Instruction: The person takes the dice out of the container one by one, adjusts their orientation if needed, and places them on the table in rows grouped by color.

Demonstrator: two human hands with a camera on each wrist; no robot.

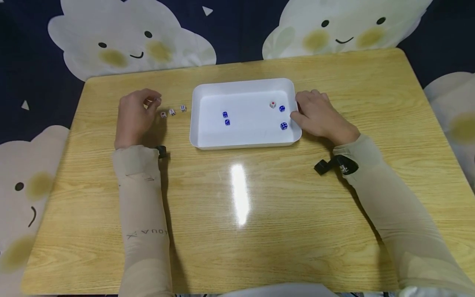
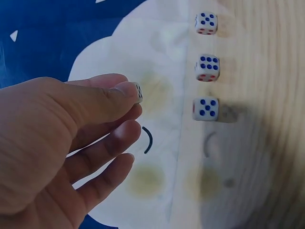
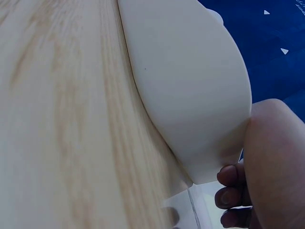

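My left hand point(image 1: 134, 115) is over the table left of the tray, pinching a white die point(image 2: 139, 93) between thumb and fingertips; the fingers cover most of it. Three white dice point(image 1: 172, 111) lie in a slanting row on the table beside that hand, blue and red pips showing in the left wrist view. At the right end of the white tray point(image 1: 243, 144), my right hand point(image 1: 320, 115) grips the wall, thumb at the rim and fingers curled outside. Inside the tray are a white die point(image 1: 272, 104) with a red pip on top and several blue dice point(image 1: 283, 126).
The wooden table point(image 1: 208, 198) reaches back to a dark blue cloth point(image 1: 241, 29) printed with smiling clouds. A small black wrist device point(image 1: 322, 167) juts from the right sleeve, and another point(image 1: 161, 151) sits at the left cuff.
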